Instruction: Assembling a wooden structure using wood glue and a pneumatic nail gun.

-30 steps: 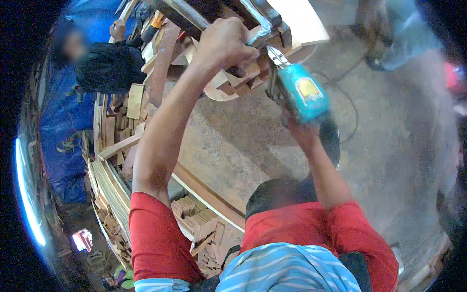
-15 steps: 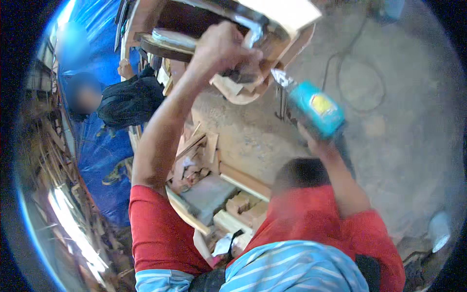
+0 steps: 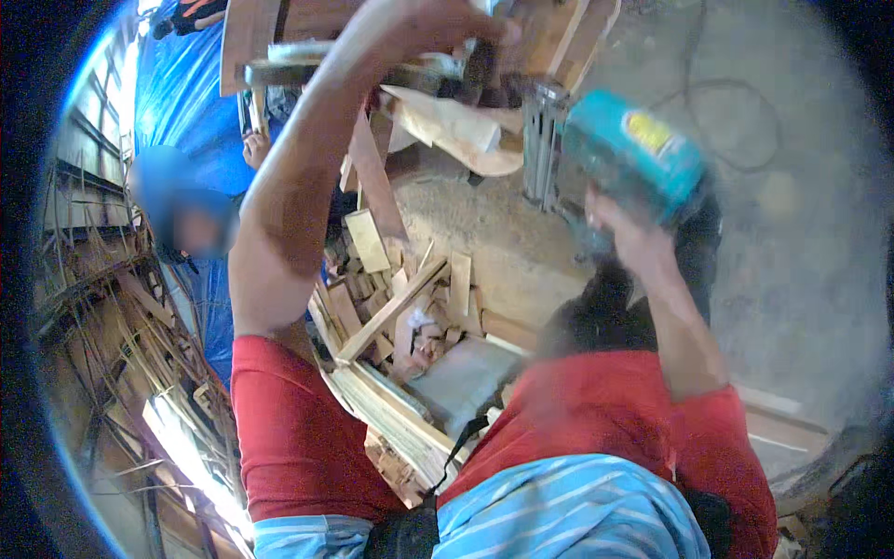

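Observation:
My right hand (image 3: 626,228) is closed round the grip of a teal nail gun (image 3: 638,154), tilted with its silver metal nose and magazine (image 3: 543,140) toward the wooden piece. Motion blurs the tool somewhat. My left arm reaches up to the top edge, where my left hand (image 3: 442,26) is curled over the curved wooden furniture piece (image 3: 549,42); the picture's edge cuts the hand off, and what its fingers hold is not clear. Beneath that hand are dark parts of the piece and a pale curved board (image 3: 456,130).
Wood offcuts (image 3: 372,307) and a grey flat panel (image 3: 466,382) lie between me and the piece. A co-worker (image 3: 191,210) is at the left by a blue tarp (image 3: 186,102). Thin sticks (image 3: 102,279) are piled far left. A hose (image 3: 759,112) loops over the concrete floor.
My view has shifted, so the wooden piece and my left hand stand higher in the picture. The nail gun's nose has turned from pointing up-left to facing left, showing its magazine.

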### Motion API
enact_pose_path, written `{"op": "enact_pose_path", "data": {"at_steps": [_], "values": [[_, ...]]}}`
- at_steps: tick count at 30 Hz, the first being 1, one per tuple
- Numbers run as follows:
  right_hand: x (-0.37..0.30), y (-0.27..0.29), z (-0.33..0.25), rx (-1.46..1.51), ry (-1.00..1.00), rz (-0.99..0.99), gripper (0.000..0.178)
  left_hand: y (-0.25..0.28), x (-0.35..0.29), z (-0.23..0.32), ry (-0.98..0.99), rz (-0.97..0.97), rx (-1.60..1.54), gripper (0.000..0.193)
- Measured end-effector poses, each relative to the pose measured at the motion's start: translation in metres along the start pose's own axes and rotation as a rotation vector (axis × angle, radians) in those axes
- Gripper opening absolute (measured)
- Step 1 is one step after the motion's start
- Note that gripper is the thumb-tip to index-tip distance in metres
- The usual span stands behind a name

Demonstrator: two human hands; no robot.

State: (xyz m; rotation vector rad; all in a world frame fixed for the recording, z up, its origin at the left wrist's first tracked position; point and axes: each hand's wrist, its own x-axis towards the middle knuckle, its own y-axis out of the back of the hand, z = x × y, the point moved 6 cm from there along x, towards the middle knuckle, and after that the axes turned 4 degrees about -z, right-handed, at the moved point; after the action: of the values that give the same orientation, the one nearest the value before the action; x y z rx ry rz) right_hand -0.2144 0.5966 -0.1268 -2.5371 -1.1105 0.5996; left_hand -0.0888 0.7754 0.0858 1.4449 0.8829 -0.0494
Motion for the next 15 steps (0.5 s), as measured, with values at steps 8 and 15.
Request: {"op": "enact_pose_path", "data": {"at_steps": [8,15], "values": [[0.014,-0.017,-0.043,0.043,0.246,0.053,0.017,0.026,0.001,0.01,-0.114,0.085,0.128,0.049],[0.02,-0.025,-0.07,0.081,0.217,0.101,0.021,0.032,0.017,0.003,-0.464,0.055,0.381,0.026]]}}
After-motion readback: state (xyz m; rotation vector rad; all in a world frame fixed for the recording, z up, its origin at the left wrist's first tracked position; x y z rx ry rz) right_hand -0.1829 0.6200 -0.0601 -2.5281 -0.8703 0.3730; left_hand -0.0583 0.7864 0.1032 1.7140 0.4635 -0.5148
